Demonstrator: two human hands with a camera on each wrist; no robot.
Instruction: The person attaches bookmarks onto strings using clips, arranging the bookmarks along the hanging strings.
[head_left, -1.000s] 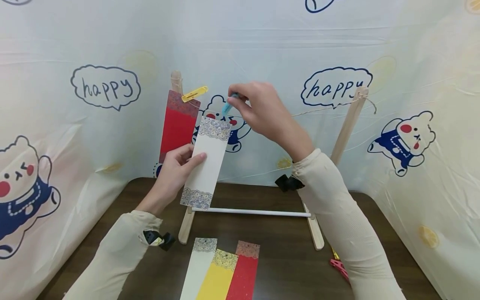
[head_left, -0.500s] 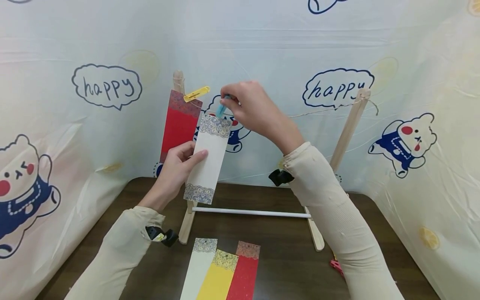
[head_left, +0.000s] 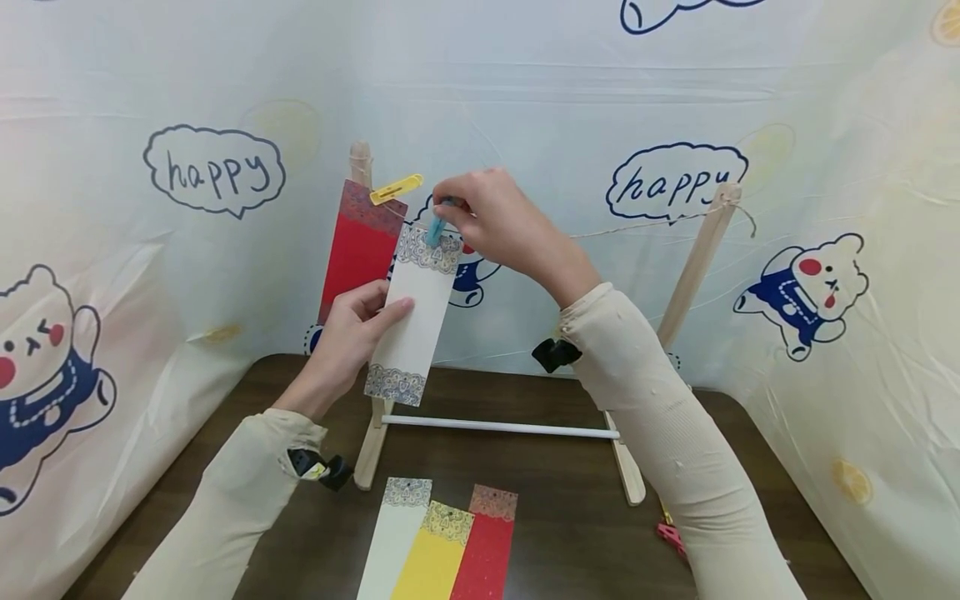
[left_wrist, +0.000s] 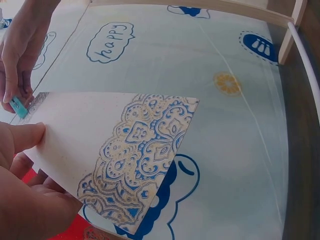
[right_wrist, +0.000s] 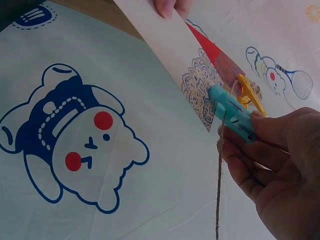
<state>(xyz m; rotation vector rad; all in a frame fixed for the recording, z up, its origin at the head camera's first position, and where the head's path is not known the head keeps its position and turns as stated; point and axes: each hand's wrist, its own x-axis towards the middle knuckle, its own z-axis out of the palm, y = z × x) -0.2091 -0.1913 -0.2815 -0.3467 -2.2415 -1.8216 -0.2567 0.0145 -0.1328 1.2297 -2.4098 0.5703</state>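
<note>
Right hand point(head_left: 502, 225) grip pinches blue clip point(head_left: 434, 230) at white card point(head_left: 414, 312) top edge; left hand point(head_left: 348, 337) grip holds card's side.

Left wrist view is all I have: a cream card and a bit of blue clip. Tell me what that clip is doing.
Observer: The right hand pinches the blue clip, whose tip sits on the top edge of the cream card, at the twine.
Operator: Report what else hangs there.
Observer: A red card hangs beside it, under a yellow clip.
Operator: Give me the left hand's grip.
Observer: The left hand holds the cream card's lower half.
Operator: List what's on the table.
Observer: Cream, yellow and red spare cards, overlapping.
</note>
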